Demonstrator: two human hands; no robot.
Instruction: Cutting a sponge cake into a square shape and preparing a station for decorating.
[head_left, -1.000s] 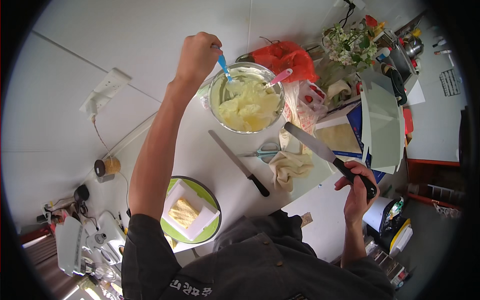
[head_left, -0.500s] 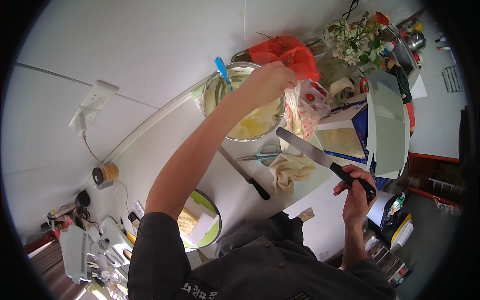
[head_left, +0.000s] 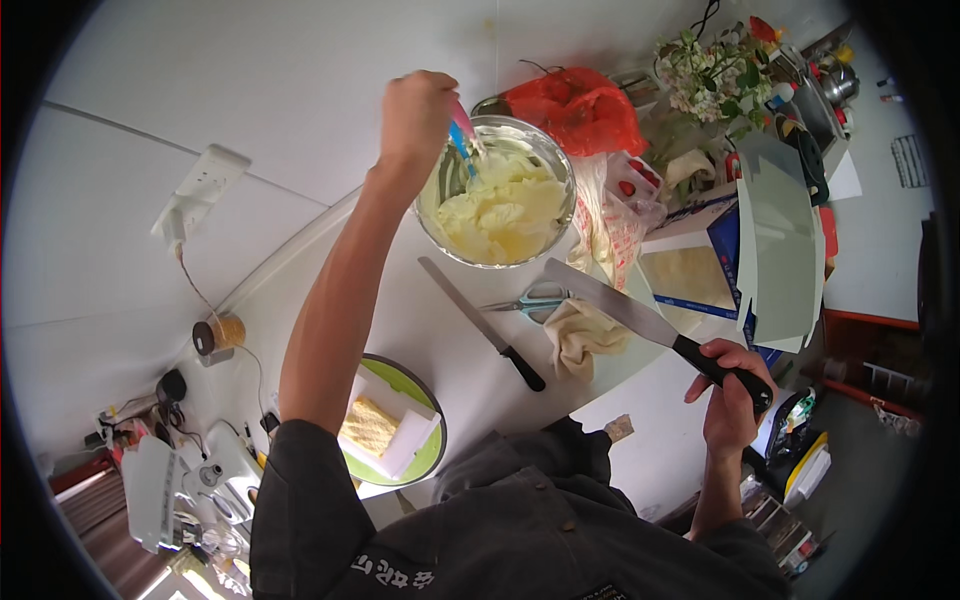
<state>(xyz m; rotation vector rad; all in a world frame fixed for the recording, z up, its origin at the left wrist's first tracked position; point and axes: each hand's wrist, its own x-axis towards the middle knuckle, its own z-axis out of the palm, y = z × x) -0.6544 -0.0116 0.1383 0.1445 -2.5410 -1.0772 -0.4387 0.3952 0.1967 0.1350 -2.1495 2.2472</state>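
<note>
My left hand [head_left: 418, 118] is closed on a pink-handled utensil [head_left: 463, 115] above the left rim of a metal mixing bowl [head_left: 574, 190]; its lower end meets the pale yellow cream [head_left: 505, 215]. Right beside it a blue-handled utensil [head_left: 459, 140] stands in the cream. My right hand [head_left: 735, 392] grips the black handle of an offset-free palette knife [head_left: 620, 305], its broad blade pointing up and left toward the bowl. A slice of sponge cake [head_left: 370, 425] lies on white paper upon a green round turntable [head_left: 432, 455] by my left elbow.
Between the bowl and me lie a long serrated knife [head_left: 480, 322], blue-handled scissors [head_left: 535, 302] and a beige cloth [head_left: 585, 338]. To the right are a red plastic bag [head_left: 590, 110], strawberries [head_left: 628, 188], a blue-and-white box [head_left: 690, 265] and flowers [head_left: 705, 80].
My left hand has moved left from the bowl's far right side to its left rim, and a pink handle now shows in it. The palette knife has shifted slightly.
</note>
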